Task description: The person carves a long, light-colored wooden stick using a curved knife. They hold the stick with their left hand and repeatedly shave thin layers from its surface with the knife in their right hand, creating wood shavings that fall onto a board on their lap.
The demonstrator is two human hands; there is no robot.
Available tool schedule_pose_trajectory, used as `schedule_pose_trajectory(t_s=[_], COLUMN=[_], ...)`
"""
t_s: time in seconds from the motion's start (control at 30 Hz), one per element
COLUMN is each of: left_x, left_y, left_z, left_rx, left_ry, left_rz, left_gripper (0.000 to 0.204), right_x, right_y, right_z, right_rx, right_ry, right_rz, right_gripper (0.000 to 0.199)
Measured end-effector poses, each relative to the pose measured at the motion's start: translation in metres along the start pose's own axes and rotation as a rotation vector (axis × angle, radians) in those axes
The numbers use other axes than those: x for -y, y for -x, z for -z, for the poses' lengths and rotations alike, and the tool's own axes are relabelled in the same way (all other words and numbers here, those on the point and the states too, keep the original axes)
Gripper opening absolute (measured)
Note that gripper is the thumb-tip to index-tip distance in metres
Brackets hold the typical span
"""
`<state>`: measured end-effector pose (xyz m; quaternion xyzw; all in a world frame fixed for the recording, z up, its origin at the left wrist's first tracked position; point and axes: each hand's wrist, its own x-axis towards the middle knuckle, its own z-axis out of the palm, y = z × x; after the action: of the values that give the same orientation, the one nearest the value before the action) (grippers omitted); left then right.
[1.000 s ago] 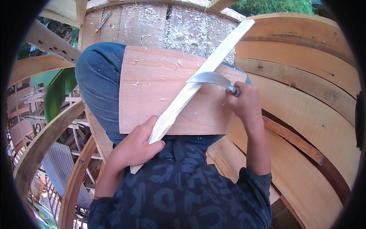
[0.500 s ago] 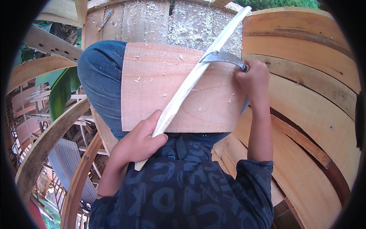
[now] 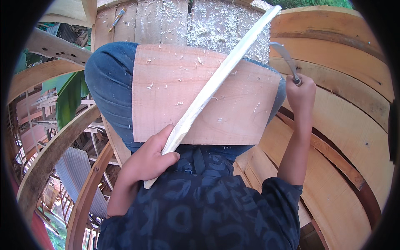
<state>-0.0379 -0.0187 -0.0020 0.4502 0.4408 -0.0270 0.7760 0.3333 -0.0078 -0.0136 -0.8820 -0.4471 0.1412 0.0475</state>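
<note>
Head view: left hand (image 3: 148, 160) grips pale stick (image 3: 216, 83) across board (image 3: 233, 112); right hand (image 3: 301, 89) clasps curved knife (image 3: 284, 58).

The left hand (image 3: 151, 157) grips the lower end of a long pale wooden strip (image 3: 216, 83), which lies slantwise across a flat board (image 3: 175, 96) resting on the person's knees. The right hand (image 3: 301, 89), off the board's right edge, holds a curved knife (image 3: 284, 56) raised, clear of the strip. Shavings dot the board.
</note>
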Motion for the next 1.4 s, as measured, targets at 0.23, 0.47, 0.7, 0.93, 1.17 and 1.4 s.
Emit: schedule_pose_trajectory(t_s=[0.23,0.47,0.7,0.93,1.17,1.4], left_x=[-0.004,-0.007,-0.011,0.018,0.018,0.02], left_y=[-0.003,-0.002,-0.002,0.001,-0.002,-0.003], left_z=[-0.002,-0.002,-0.004,0.004,0.001,-0.001], left_rx=[0.018,0.084,0.074,0.24,0.274,0.29], left_ry=[0.042,0.177,0.158,0.452,0.543,0.558], left_rz=[-0.003,0.079,0.08,0.073,0.068,0.083], left_gripper=[0.042,0.025,0.026,0.02,0.02,0.023], right_x=[0.047,0.044,0.041,0.05,0.051,0.028], right_y=[0.045,-0.004,-0.021,0.023,0.028,-0.007], right_z=[-0.022,-0.026,-0.024,-0.017,-0.024,-0.036], right_rx=[0.132,-0.021,-0.031,0.147,0.092,-0.062], right_ry=[0.072,0.171,0.152,0.111,0.155,0.147], right_rz=[0.294,0.281,0.102,0.22,0.381,0.223], right_gripper=[0.022,0.024,0.027,0.026,0.021,0.025])
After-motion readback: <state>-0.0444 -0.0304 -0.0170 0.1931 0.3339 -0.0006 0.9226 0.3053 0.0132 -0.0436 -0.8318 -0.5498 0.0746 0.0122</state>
